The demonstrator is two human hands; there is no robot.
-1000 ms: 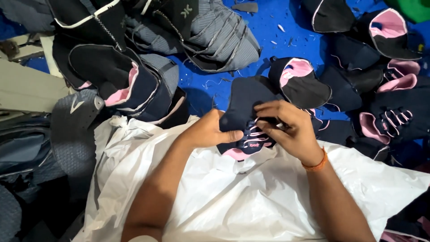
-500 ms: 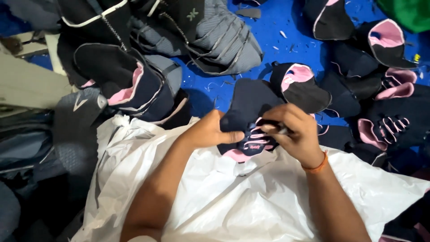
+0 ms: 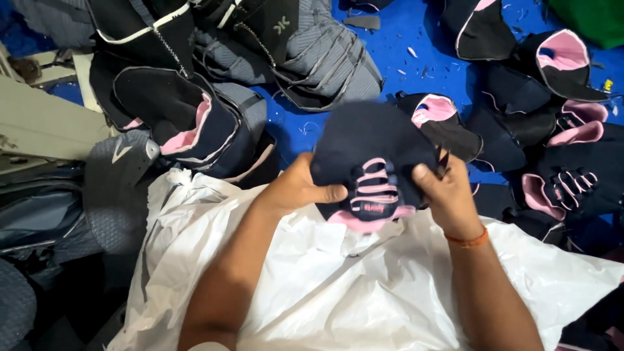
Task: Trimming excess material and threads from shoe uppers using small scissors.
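Both hands hold up a dark navy shoe upper with pink laces.

The shoe upper point(image 3: 374, 162) is raised above a white plastic sheet point(image 3: 364, 286) that covers the person's lap, its pink-lined collar pointing toward the person. The left hand point(image 3: 296, 190) grips its left edge, thumb pressed on the front beside the laces. The right hand point(image 3: 445, 195) grasps the right edge, thumb on top, with a thin dark tool point(image 3: 443, 162) sticking out between its fingers. More navy-and-pink uppers point(image 3: 559, 169) lie to the right on the blue desk point(image 3: 416, 39); grey and black ones point(image 3: 305, 52) are heaped at upper left.
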